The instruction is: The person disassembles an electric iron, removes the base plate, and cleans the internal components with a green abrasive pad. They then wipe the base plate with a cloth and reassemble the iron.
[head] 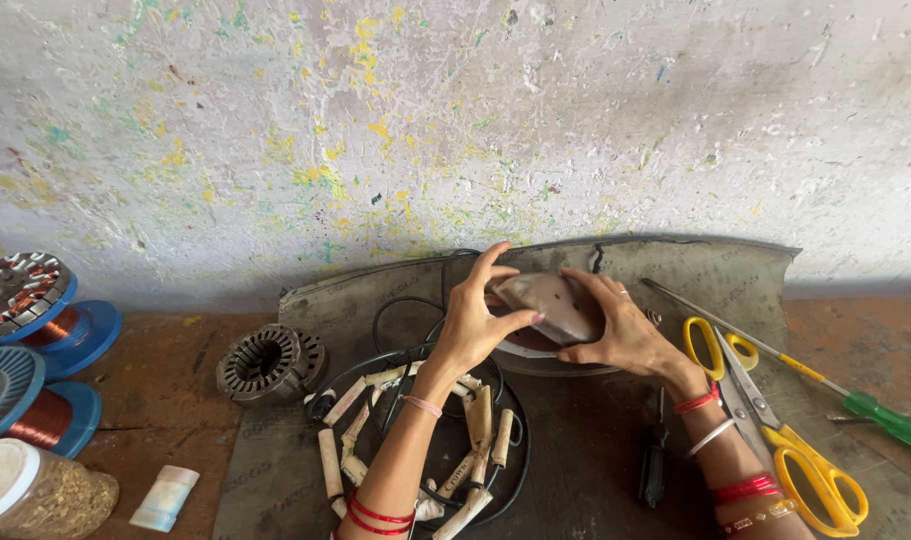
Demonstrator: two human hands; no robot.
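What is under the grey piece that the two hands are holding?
Under the grey piece a curved metal plate lies on the dark mat. Only its front edge shows. The left hand, the right hand and the piece cover the rest.

Copper wire spools (51, 415) on blue reels sat at the left, near a metal stator core (271, 362). Yellow-handled scissors (776, 420) and a green-handled screwdriver (881, 418) lay at the right.

The left hand (473, 325) has pink nails, with a pink band and red bangles on that arm. The right hand (621, 330) wears a ring. Its arm has red, white and gold bangles.
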